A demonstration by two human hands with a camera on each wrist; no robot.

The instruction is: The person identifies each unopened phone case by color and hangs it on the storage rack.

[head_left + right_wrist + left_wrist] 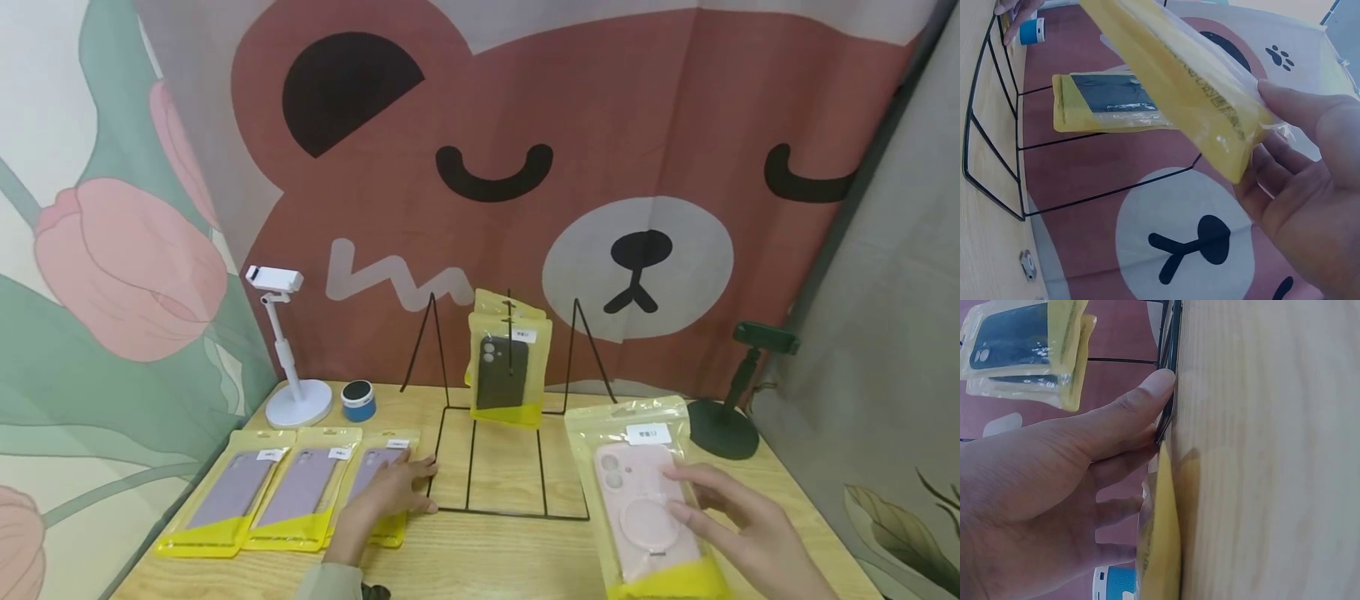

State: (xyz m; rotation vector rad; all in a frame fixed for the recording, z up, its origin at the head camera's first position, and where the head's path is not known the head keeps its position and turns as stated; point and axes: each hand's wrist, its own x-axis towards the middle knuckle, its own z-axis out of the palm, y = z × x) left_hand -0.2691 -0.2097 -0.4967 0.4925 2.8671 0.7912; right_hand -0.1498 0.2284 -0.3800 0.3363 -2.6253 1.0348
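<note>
Pinched at its right edge between thumb and fingers of the right hand [750, 525]: a packaged pink phone case [633, 487], just right of the wire rack [513, 514] as seen from the head. Visible there alone: pink face, ring shape and white label [648, 434]. Shown only from the right wrist: dark print across the pouch's yellow end, plus a paw print [1279, 57] on the curtain [600, 92]. Clearest from the left wrist: left hand [397, 487] with fingers extended and apart, thumb at the rack's base. Beneath that hand, rightmost of three packaged purple phone cases [300, 487]. Glossy, crinkled clear plastic with yellow ends; thin black wire in straight-sided frames, hung with packaged dark phone cases [495, 392]. Beyond: pale wood-grained table [480, 558], squat blue-and-white cylinder [359, 407], round-based white stand [298, 406] and green stand [723, 432].
</note>
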